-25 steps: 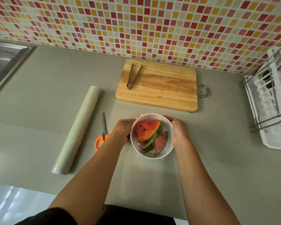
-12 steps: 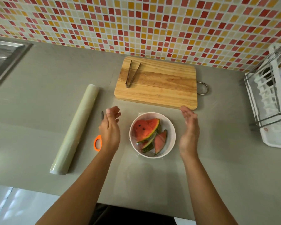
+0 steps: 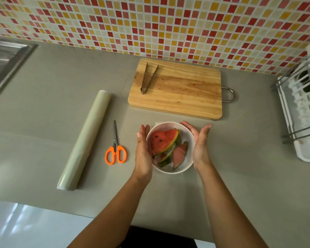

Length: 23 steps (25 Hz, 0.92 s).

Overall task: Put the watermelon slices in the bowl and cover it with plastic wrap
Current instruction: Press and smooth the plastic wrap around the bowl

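Head view: a white bowl (image 3: 188,138) sits on the grey countertop (image 3: 249,176), straight ahead of the person.
Bowl contents: watermelon slices (image 3: 161,140), red flesh and green rind; one big wedge at the left, smaller pieces at the lower right.
Cover: clear film (image 3: 168,168) shows as wrinkles at the bowl's near rim; how far it spans cannot be told.
Left grip: the left hand (image 3: 143,153) is flat, fingers straight and together, palm toward the bowl's left side and overlapping its rim. It holds nothing, and I cannot tell whether it touches the bowl.
Right grip: the right hand (image 3: 200,144) is flat too, palm toward the bowl's right side, just beside the rim, holding nothing.
Left of bowl: orange-handled scissors (image 3: 115,151), then the plastic wrap roll (image 3: 84,140) farther out.
Beyond bowl: a wooden cutting board (image 3: 183,93) with metal tongs (image 3: 148,77) on its left part.
Far right of bowl: a white dish rack (image 3: 301,104).
Far left of bowl: a steel sink (image 3: 5,58).
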### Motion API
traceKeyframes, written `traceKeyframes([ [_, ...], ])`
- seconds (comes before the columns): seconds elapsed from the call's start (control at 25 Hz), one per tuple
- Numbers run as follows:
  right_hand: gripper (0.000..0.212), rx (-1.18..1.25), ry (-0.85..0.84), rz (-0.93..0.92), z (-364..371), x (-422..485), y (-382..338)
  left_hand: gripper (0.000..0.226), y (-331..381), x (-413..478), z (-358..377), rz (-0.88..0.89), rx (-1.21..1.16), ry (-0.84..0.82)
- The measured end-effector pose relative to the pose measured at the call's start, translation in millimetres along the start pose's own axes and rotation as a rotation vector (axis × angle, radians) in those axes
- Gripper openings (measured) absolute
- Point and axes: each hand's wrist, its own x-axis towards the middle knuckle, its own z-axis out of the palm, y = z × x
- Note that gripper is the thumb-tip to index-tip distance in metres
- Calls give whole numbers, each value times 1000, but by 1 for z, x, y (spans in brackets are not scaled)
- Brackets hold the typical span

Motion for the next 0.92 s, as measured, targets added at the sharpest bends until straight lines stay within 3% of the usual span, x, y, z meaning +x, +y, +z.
traceKeyframes([
  [0.08,100,-94,10,31,-4,-2,-4,56,2,-1,-8,-6,106,-38],
  [0.16,109,-201,110,-124,-14,-5,-6,63,5,5,-23,100,295,-33],
  [0.2,103,-209,155,-261,-19,-6,-6,62,10,11,-30,172,371,-35],
  [0.28,83,-151,67,-391,-21,-8,-3,56,20,28,-37,230,428,-125],
  [0.36,80,-106,-64,-350,-13,-6,1,57,27,43,-33,157,436,-270],
  [0.44,85,-76,-87,-270,-5,-2,3,61,23,52,-26,64,426,-339],
  [0.6,80,-7,-54,-141,-3,6,4,67,11,55,-19,-9,448,-267],
  [0.76,83,-108,-30,-78,-1,10,2,77,16,59,-18,-21,554,-323],
  [0.92,111,-395,34,-44,0,6,-8,85,21,57,-15,-51,651,-343],
])
